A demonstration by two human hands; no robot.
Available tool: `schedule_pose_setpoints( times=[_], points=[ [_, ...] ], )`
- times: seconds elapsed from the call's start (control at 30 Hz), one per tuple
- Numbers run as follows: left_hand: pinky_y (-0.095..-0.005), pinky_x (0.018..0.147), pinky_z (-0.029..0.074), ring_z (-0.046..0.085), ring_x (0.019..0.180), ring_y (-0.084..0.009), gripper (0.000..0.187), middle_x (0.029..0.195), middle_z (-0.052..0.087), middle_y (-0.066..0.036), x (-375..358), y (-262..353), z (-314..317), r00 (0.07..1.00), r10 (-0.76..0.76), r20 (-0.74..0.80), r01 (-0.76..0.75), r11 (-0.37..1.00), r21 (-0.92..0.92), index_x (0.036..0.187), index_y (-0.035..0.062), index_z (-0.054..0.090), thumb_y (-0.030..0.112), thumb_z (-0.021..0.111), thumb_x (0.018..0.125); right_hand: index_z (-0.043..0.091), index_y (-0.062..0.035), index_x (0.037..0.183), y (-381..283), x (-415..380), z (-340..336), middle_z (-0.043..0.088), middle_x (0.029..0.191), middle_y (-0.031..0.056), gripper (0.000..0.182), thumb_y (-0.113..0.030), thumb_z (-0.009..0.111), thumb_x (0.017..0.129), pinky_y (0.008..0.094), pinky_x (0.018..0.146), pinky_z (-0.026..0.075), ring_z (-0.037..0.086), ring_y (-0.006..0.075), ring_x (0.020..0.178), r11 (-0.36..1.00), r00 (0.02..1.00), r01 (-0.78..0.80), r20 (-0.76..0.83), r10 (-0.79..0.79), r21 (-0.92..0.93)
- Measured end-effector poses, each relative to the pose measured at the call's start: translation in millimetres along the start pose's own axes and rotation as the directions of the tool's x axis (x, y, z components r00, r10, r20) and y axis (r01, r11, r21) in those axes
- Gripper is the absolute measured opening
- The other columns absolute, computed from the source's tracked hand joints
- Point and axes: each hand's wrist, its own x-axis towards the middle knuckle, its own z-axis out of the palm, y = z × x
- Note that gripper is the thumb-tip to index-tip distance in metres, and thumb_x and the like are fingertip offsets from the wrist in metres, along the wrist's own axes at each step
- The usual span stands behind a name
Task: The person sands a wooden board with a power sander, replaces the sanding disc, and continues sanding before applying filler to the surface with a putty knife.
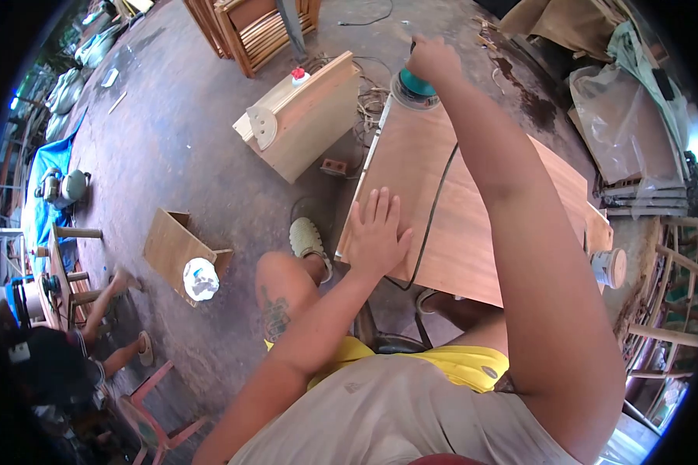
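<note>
A teal handheld power tool (416, 87) with a round base rests at the far-left corner of a reddish-brown wooden panel (461, 221), lying broad face up, whitish along its left edge.

A stained grey concrete floor (151, 132) spreads wide. Slatted brown wooden frames (244, 48) stand at 11 o'clock, a blue tarp (50, 155) drapes at 9 o'clock, a faded red chair (151, 381) sits between 7 and 8 o'clock, and white daylight (697, 141) glares at 2 o'clock.

Soft daylight fills the strongly fisheye-distorted view.
</note>
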Motion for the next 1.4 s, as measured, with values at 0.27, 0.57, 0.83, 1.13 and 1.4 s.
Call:
schedule_pose_setpoints(
  times=[0.27, 0.57, 0.83, 1.13, 1.4],
  points=[
    [-0.0571, 0.120, 0.018, 0.031, 0.148, -0.0321, 0.070, 0.157, 0.038, -0.018, -1, 0, -2, 1.000, -0.001, 0.015, 0.001, 1.000, -0.013, 0.147, 0.0048, 0.047, 0.045, 0.059, 0.092, 0.059, -0.0225, 0.133, -1, -43, 0, 0.057, 0.130, 0.0191, 0.044, -0.021, 0.061, 0.089, 0.0500, 0.095, 0.054, 0.058, 0.0406, 0.122, 0.990, 0.989, 0.134, -0.058, -0.137, -0.053],
    [-0.0576, 0.120, 0.015, 0.028, 0.149, -0.0331, 0.071, 0.157, 0.038, -0.018, -1, -1, 0, 1.000, -0.007, 0.010, 0.007, 0.999, -0.037, 0.148, 0.0037, 0.046, 0.045, 0.060, 0.092, 0.057, -0.0221, 0.132, 21, -162, -10, 0.057, 0.121, 0.0175, 0.052, -0.029, 0.071, 0.083, 0.0498, 0.088, 0.056, 0.060, 0.0396, 0.113, 0.949, 0.950, 0.311, 0.001, -0.311, -0.047],
    [-0.0572, 0.121, 0.015, 0.027, 0.150, -0.0320, 0.070, 0.158, 0.037, -0.017, -1, -2, 3, 1.000, -0.002, 0.008, 0.002, 1.000, -0.029, 0.148, 0.0053, 0.046, 0.044, 0.061, 0.091, 0.056, -0.0216, 0.134, 62, -96, -8, 0.056, 0.129, 0.0172, 0.050, -0.033, 0.069, 0.087, 0.0495, 0.094, 0.054, 0.059, 0.0394, 0.118, 0.994, 0.996, 0.081, -0.042, -0.084, -0.079],
    [-0.0563, 0.121, 0.014, 0.026, 0.151, -0.0305, 0.071, 0.159, 0.036, -0.016, -1, 0, 0, 0.998, -0.017, 0.056, 0.017, 1.000, -0.003, 0.149, 0.0063, 0.045, 0.046, 0.059, 0.092, 0.054, -0.0208, 0.136, 25, -90, -7, 0.057, 0.130, 0.0179, 0.052, -0.032, 0.069, 0.087, 0.0473, 0.096, 0.053, 0.058, 0.0399, 0.119, 0.986, 0.991, 0.126, -0.040, -0.131, -0.107],
    [-0.0564, 0.121, 0.015, 0.028, 0.150, -0.0312, 0.069, 0.158, 0.038, -0.017, 1, 1, 0, 1.000, -0.018, 0.012, 0.018, 1.000, -0.021, 0.147, 0.0052, 0.048, 0.044, 0.060, 0.091, 0.053, -0.0242, 0.139, 30, -65, -4, 0.056, 0.131, 0.0170, 0.052, -0.029, 0.066, 0.089, 0.0482, 0.098, 0.052, 0.057, 0.0391, 0.121, 0.984, 0.982, 0.166, -0.078, -0.171, -0.069]
  ],
)
